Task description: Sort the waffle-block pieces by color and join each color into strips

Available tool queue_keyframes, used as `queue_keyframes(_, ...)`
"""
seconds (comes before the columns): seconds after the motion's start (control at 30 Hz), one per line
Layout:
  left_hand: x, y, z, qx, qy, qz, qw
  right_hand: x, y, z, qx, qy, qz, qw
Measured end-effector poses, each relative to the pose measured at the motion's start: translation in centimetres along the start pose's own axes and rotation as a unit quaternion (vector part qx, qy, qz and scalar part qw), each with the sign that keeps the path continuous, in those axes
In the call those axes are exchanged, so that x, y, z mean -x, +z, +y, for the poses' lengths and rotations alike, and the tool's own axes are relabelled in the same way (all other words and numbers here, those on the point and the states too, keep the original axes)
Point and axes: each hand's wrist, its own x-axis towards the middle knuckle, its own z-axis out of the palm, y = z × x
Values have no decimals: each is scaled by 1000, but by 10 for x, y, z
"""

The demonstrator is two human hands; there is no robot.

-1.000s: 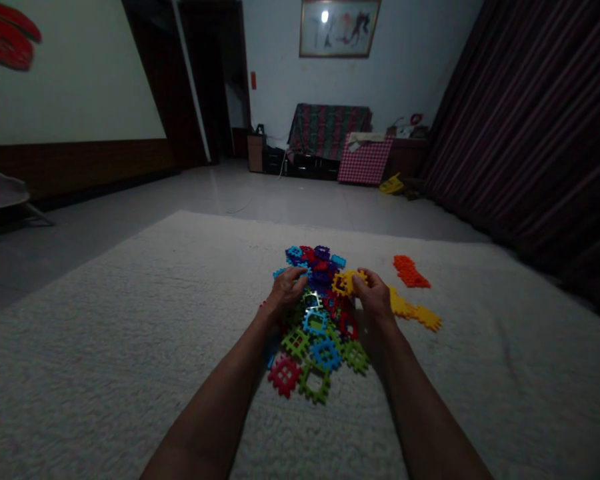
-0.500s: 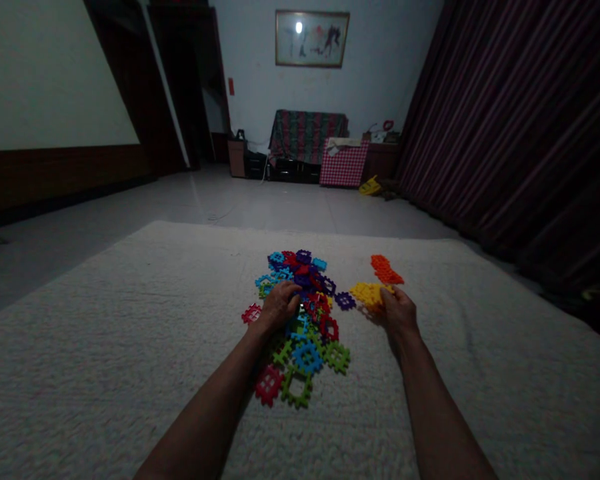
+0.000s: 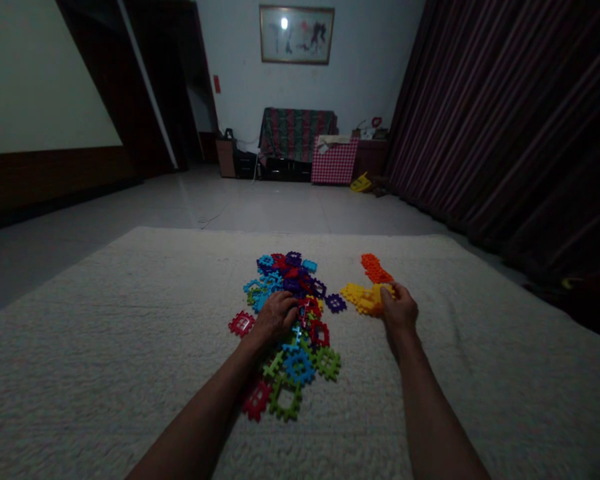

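A heap of colourful plastic interlocking blocks [image 3: 299, 367], square with toothed edges, lies on the pale quilted mat [image 3: 155, 347]. My left hand [image 3: 276, 317] reaches into the heap from the left, its fingers curled down among the blocks; what they grip is hidden. To the right, my right hand [image 3: 401, 310] is closed on the near end of several yellow interlocking blocks [image 3: 363, 298], thumb on top. Just beyond them lies a row of orange blocks [image 3: 375, 268]. One purple block [image 3: 336, 303] sits between the heap and the yellow ones.
A red block [image 3: 241, 323] lies apart at the heap's left. Beyond the mat is a tiled floor [image 3: 280, 208] with a cloth-covered cabinet [image 3: 297, 133] against the far wall and a yellow object [image 3: 361, 183] beside it. Dark curtains [image 3: 460, 120] hang along the right.
The view has shifted slightly to the right. My left hand has drawn a little nearer over the heap, its fingers still curled. My right hand still holds the yellow blocks.
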Motion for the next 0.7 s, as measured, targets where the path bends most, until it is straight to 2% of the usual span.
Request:
queue_keyframes(0.1,-1,-3,2,6,0,-3,1000,3,1,-13,76,-96,57,991)
queue_keyframes(0.17,-1,-5,3,7,-3,-6,1000,12,7,-27,76,-144,53,985)
queue_keyframes(0.2,-1,-5,3,7,-6,-6,1000,20,12,-35,60,-155,35,985)
queue_keyframes(0.33,0,-7,4,7,-17,0,1000,66,36,-67,-17,-203,-134,970)
queue_keyframes(0.47,1,-7,5,3,-26,7,1000,100,46,-84,13,-239,-257,936)
queue_keyframes(0.53,2,-7,6,-1,-32,11,999,105,46,-85,52,-241,-281,927)
queue_keyframes(0.7,3,-6,4,-5,-37,27,999,105,46,-81,128,-241,-293,916)
